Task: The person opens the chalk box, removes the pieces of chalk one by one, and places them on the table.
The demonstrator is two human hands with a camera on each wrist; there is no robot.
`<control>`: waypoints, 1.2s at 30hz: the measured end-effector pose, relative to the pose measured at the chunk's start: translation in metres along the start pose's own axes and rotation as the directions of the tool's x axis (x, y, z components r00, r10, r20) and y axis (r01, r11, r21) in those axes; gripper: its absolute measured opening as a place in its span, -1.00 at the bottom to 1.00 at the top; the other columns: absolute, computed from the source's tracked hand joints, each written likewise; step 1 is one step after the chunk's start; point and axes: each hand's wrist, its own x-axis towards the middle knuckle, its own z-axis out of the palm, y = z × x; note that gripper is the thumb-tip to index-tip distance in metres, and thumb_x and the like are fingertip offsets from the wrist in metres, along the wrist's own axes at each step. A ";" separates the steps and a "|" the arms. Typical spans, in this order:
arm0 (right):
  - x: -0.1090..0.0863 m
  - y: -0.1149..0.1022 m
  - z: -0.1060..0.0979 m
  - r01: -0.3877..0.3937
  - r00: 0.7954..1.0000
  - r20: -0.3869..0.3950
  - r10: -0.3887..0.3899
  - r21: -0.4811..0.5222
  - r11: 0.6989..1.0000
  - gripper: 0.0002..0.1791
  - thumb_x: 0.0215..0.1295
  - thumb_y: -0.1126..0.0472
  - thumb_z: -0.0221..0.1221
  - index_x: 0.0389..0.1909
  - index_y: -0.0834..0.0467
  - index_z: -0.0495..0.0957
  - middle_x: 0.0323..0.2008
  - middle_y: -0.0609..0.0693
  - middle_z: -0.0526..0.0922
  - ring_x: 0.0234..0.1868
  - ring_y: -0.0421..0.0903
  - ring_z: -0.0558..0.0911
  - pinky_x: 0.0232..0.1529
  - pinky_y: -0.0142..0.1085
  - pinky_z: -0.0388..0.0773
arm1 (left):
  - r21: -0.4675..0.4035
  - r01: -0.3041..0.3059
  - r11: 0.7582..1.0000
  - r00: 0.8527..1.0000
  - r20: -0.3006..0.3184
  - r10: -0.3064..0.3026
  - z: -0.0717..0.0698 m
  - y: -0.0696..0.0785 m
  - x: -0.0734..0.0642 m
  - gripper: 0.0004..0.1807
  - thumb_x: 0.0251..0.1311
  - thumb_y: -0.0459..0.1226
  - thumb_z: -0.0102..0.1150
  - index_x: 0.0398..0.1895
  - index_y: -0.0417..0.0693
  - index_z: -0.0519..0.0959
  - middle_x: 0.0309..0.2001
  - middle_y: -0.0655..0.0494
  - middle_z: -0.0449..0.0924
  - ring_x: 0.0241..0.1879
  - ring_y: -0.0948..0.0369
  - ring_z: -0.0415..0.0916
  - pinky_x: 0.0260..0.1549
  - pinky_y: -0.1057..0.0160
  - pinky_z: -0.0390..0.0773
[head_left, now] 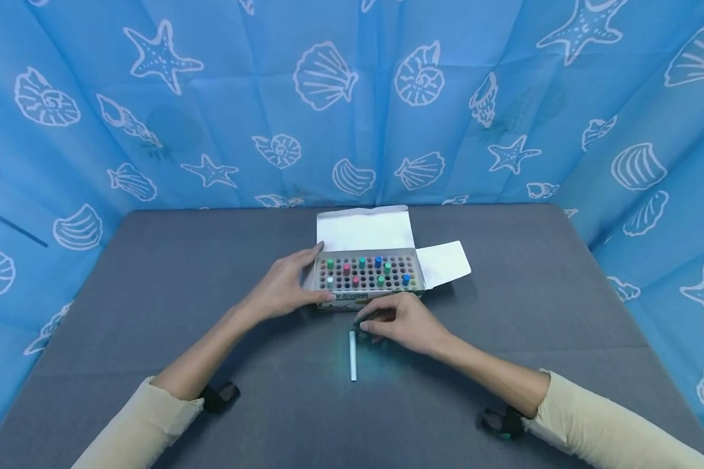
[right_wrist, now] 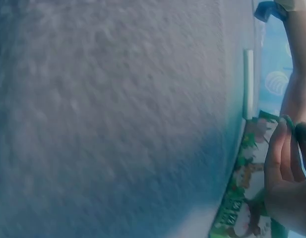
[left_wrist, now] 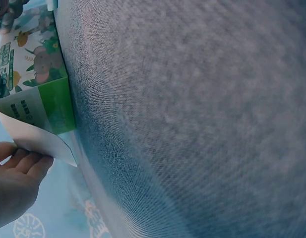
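An open carton (head_left: 372, 301) printed with animals holds a grid of holes, with several green, red, blue and white sticks standing in some of them. My left hand (head_left: 281, 283) grips its left end, thumb at the front and fingers at the back corner. In the left wrist view, fingers (left_wrist: 26, 161) lie against a white side flap (left_wrist: 38, 136). My right hand (head_left: 407, 320) hovers before the carton, fingers bent and a gap showing between thumb and fingertips. Just below them, a slim pale stick (head_left: 353, 358) lies on the table, apart from the fingers in the right wrist view.
The carton's raised lid (head_left: 364, 231) stands at the back, and another white flap (head_left: 444, 262) spreads to the right. Grey cloth covers the table (head_left: 493, 260). A blue curtain with shell prints (head_left: 358, 130) hangs behind and along the sides.
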 end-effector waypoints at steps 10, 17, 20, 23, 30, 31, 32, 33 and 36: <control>-0.006 -0.014 -0.022 0.078 0.997 -0.018 -0.080 -0.080 0.994 -0.84 0.34 0.24 0.28 -0.12 0.16 0.73 -0.23 0.05 0.73 -0.30 0.02 0.70 -0.32 -0.29 0.64 | -0.009 0.002 1.000 1.000 0.010 -0.002 0.000 0.001 0.000 0.14 -0.01 0.07 0.51 0.56 -0.11 0.08 0.43 -0.24 0.24 0.34 -0.13 0.31 0.27 -0.11 0.38; -0.003 -0.023 -0.039 0.105 0.993 -0.045 -0.110 -0.106 0.989 -0.85 0.33 0.27 0.28 -0.13 0.19 0.73 -0.29 0.10 0.73 -0.30 0.13 0.69 -0.31 -0.30 0.64 | 0.002 0.007 1.000 1.000 0.001 -0.007 -0.001 0.001 0.003 0.15 -0.02 0.07 0.52 0.56 -0.10 0.08 0.43 -0.23 0.25 0.34 -0.12 0.31 0.28 -0.10 0.38; -0.003 -0.026 -0.045 0.099 0.992 -0.066 -0.107 -0.121 0.988 -0.85 0.32 0.28 0.29 -0.14 0.16 0.73 -0.29 0.05 0.72 -0.30 0.09 0.69 -0.30 -0.30 0.63 | 0.001 0.004 1.000 1.000 -0.003 -0.004 -0.001 0.002 0.002 0.15 -0.02 0.07 0.52 0.56 -0.11 0.08 0.43 -0.24 0.25 0.34 -0.13 0.31 0.28 -0.11 0.37; -0.003 -0.026 -0.052 0.096 0.990 -0.092 -0.111 -0.153 0.984 -0.86 0.31 0.30 0.29 -0.14 0.15 0.73 -0.25 0.02 0.72 -0.30 0.01 0.68 -0.31 -0.32 0.63 | -0.001 0.002 1.000 1.000 0.004 -0.002 0.000 0.002 0.001 0.15 -0.01 0.06 0.51 0.56 -0.11 0.07 0.44 -0.23 0.23 0.35 -0.13 0.30 0.28 -0.11 0.37; 0.000 -0.024 -0.069 0.125 0.981 -0.125 -0.151 -0.197 0.972 -0.84 0.32 0.32 0.28 -0.12 0.13 0.73 -0.20 -0.01 0.74 -0.29 0.00 0.67 -0.32 -0.33 0.61 | -0.003 -0.003 1.000 1.000 -0.002 0.003 0.000 0.001 0.001 0.15 -0.02 0.06 0.52 0.55 -0.12 0.09 0.44 -0.24 0.23 0.37 -0.14 0.27 0.31 -0.12 0.34; 0.000 -0.023 -0.071 0.124 0.980 -0.131 -0.152 -0.199 0.972 -0.84 0.31 0.33 0.28 -0.12 0.14 0.74 -0.20 0.01 0.74 -0.27 -0.01 0.68 -0.30 -0.33 0.62 | -0.004 -0.006 1.000 1.000 -0.001 0.006 0.000 0.001 0.001 0.15 -0.02 0.06 0.52 0.55 -0.12 0.09 0.44 -0.24 0.23 0.37 -0.14 0.27 0.31 -0.12 0.34; 0.001 -0.022 -0.073 0.121 0.979 -0.139 -0.151 -0.201 0.972 -0.84 0.31 0.33 0.29 -0.13 0.15 0.74 -0.19 0.03 0.74 -0.25 -0.02 0.69 -0.29 -0.33 0.63 | -0.006 -0.006 1.000 1.000 0.001 0.006 0.000 0.001 0.001 0.15 -0.02 0.06 0.52 0.55 -0.13 0.09 0.44 -0.24 0.23 0.37 -0.14 0.26 0.31 -0.12 0.34; 0.001 -0.021 -0.075 0.116 0.978 -0.148 -0.148 -0.207 0.971 -0.84 0.30 0.34 0.29 -0.13 0.16 0.74 -0.19 0.04 0.74 -0.24 -0.03 0.69 -0.28 -0.34 0.63 | -0.007 -0.005 1.000 1.000 0.004 0.005 0.000 0.001 0.001 0.15 -0.02 0.06 0.52 0.55 -0.13 0.09 0.44 -0.24 0.23 0.37 -0.14 0.26 0.31 -0.12 0.34; 0.002 -0.017 -0.081 0.087 0.975 -0.179 -0.131 -0.234 0.968 -0.83 0.30 0.33 0.30 -0.11 0.18 0.73 -0.19 0.07 0.74 -0.27 -0.04 0.66 -0.30 -0.35 0.62 | -0.006 -0.004 1.000 1.000 0.008 0.004 -0.001 0.001 0.002 0.15 -0.01 0.07 0.51 0.55 -0.13 0.08 0.44 -0.24 0.23 0.37 -0.13 0.26 0.31 -0.12 0.33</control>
